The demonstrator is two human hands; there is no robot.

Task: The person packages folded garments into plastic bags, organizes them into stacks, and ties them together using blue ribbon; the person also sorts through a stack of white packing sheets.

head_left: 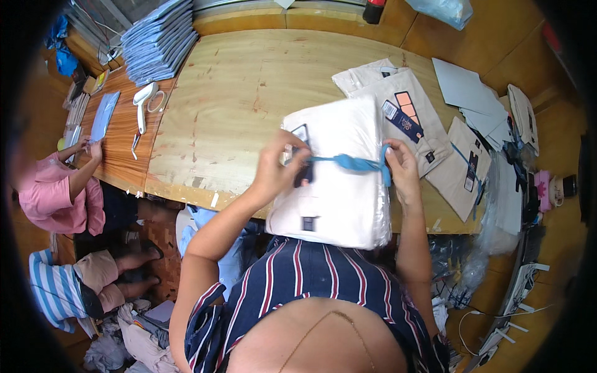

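Note:
A stack of folded off-white garments in see-through plastic (339, 211) lies at the table's front edge, close against my body. Across its top runs a blue cloth strip (354, 163), bunched into a knot or twist near the middle. My left hand (281, 166), slightly blurred, pinches the strip's left end over a dark tag on the top garment. At the stack's right edge my right hand (404, 171) has thumb and fingers closed on the strip's other end, where a loop and a short tail show. The stack's underside is hidden.
Beige folded garments with dark tags (429, 118) lie to the right, beside white sheets (463, 84). A tall pile of blue garments (158, 40) stands far left, near a white handheld device (143, 105). Left, a person in pink (68, 193) handles a blue piece; another person (68, 286) sits lower.

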